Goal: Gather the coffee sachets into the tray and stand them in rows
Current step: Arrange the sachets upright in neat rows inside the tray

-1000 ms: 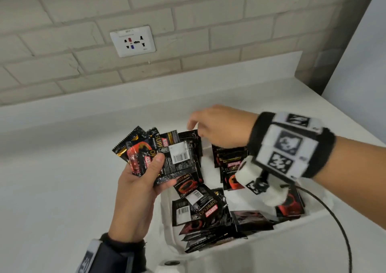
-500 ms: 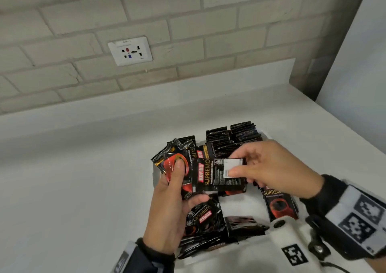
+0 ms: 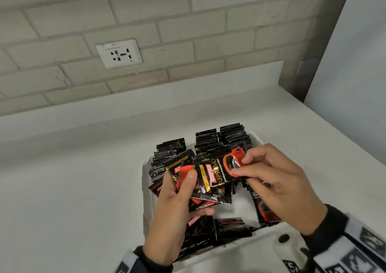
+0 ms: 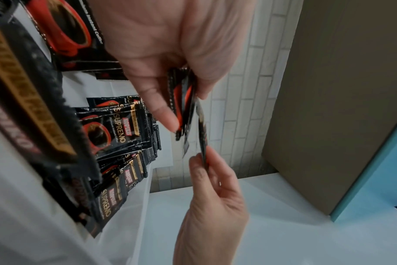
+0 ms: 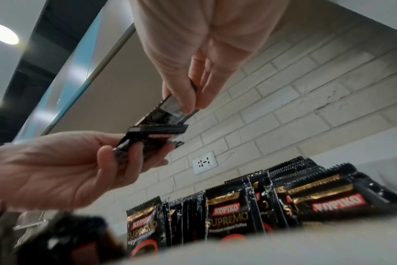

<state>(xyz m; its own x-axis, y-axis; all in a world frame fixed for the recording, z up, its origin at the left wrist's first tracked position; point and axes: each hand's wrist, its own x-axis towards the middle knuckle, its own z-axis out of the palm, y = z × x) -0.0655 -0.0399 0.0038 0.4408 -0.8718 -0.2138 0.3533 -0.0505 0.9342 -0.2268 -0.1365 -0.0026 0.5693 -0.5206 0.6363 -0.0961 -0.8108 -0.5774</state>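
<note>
1. Grip: right hand (image 3: 277,180) pinches one sachet (image 3: 217,176) by its cup-print end between thumb and forefinger; left hand (image 3: 177,210) clamps a stack (image 3: 183,174) of sachets, thumb on top, fingers under
2. Change vs 0.5 s ago: that sachet showed its barcode back; now its printed front faces up, its near end overlapping the stack. Head camera also closer over the tray (image 3: 144,180)
3. Meaning (judgement): sachet turned to match the others and being merged into the bundle, which should go to the rows (image 3: 221,139) standing at the tray's far side
4. Loose sachets (image 3: 231,226) lie flat in the near half of the tray; sorting partly done
5. Pose: both hands raised above the tray, clear of the counter (image 3: 73,178); left palm up, right palm down, fingers curled, wrists angled inward
</note>
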